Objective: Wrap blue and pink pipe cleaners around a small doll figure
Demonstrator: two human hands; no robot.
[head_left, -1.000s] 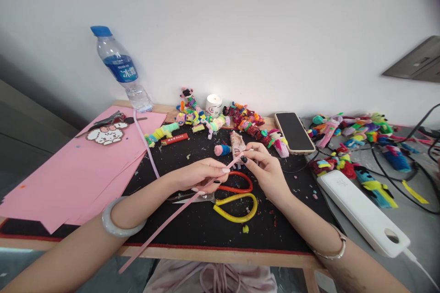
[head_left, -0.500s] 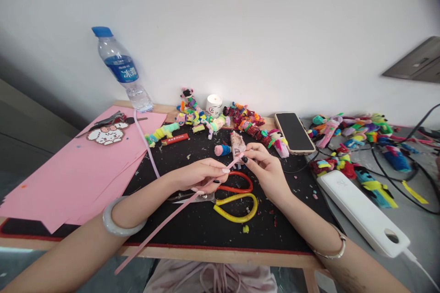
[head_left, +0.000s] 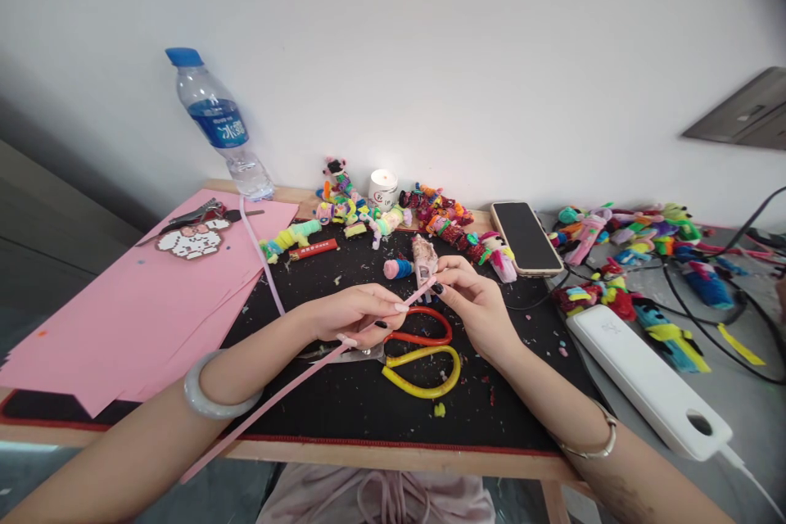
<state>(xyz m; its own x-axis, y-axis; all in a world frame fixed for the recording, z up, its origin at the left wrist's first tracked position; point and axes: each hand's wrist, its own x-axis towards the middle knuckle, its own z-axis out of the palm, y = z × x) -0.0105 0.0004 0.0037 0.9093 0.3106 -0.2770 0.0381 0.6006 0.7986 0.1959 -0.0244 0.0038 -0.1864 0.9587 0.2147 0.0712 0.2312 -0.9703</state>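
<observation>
A long pink pipe cleaner [head_left: 270, 407] runs slantwise between my hands, its free end hanging past the table's front edge. My left hand [head_left: 362, 315] is closed round its middle part. At the upper end, my right hand [head_left: 470, 300] pinches the pipe cleaner's tip between thumb and fingers. Below my hands lie scissors [head_left: 423, 372] with one red and one yellow handle loop, the blades partly hidden by my left hand. Just beyond my right fingertips are a pale pink hair clip-like piece [head_left: 423, 254] and a small pink-and-blue fuzzy roll [head_left: 398, 268].
Pink paper sheets [head_left: 147, 303] cover the left side, near a leaning water bottle [head_left: 214, 123]. Several colourful fuzzy figures [head_left: 442, 213] line the back around a white paper cup [head_left: 384, 188]. A phone [head_left: 526, 237], a white power bank [head_left: 644, 381] and black cables [head_left: 681, 303] lie rightward.
The pipe cleaner's free end has shifted slightly down and left. My hands stay in nearly the same place, both still gripping it.
</observation>
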